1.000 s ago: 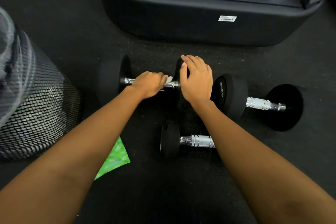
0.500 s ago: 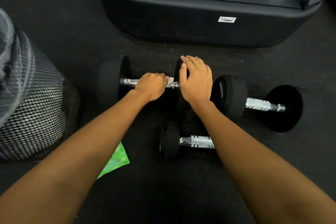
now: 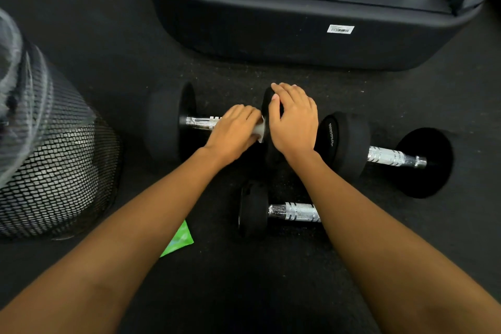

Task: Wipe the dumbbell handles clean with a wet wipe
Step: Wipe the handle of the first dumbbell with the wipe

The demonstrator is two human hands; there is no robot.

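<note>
**Wipe at the handle's right end, bare chrome to the left**

Three dumbbells lie on the black rubber floor (image 3: 244, 293). The one being worked on is the far dumbbell (image 3: 165, 122), with black round heads and a knurled chrome handle (image 3: 200, 122). Its long axis runs left to right across the view.

The left hand (image 3: 233, 130) is wrapped over that handle. Its fingers (image 3: 244, 114) are curled round the bar and clamp the white wet wipe (image 3: 259, 130) against it. Only a small edge of the wipe shows, at the thumb side, close to the right head (image 3: 266, 102).

The right hand (image 3: 295, 122) cups that head. Its fingers drape over the top rim and the thumb lies on the inner face, which looks like a steadying grip to stop the dumbbell rolling.

The coming move turns on one relation. The left hand sits at the right end of the handle, so the uncovered chrome lies to its left, toward the other head. A wiping stroke would likely run leftward along the bar's axis, and the left hand is the nearer one for it.

Two other handles show no wipe on them. One is on the larger black dumbbell (image 3: 349, 141), just right of the right hand. The other is on the small black dumbbell (image 3: 253, 209), nearer the person and partly under the right forearm.

A green foil packet (image 3: 180, 238) lies under the left forearm. A black mesh bin (image 3: 54, 171) stands at the left, and a black machine base (image 3: 271, 35) sits beyond.
</note>
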